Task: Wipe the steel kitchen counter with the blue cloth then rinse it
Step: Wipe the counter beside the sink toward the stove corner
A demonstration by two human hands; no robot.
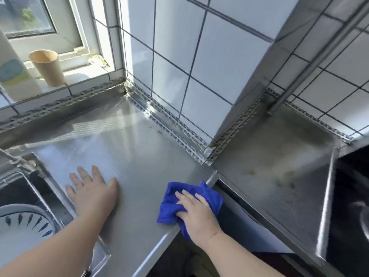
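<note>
Two hands logged: we have both on the counter [135, 148].
Counter: embossed steel, sink [24, 196] at its left edge.
Left hand [93, 194]: flat, fingers spread, beside sink.
Right hand [196, 214]: fingers extended, thumb tucked, pressing blue cloth [171, 204] at counter's front right edge.

Tiled kitchen corner by a window

A brown paper cup [48, 67] stands on the windowsill [79, 75] beside a white bottle [16, 76]; a white plate [24, 226] lies in the sink [30, 186]; a black stove [351, 206] sits at right.
</note>
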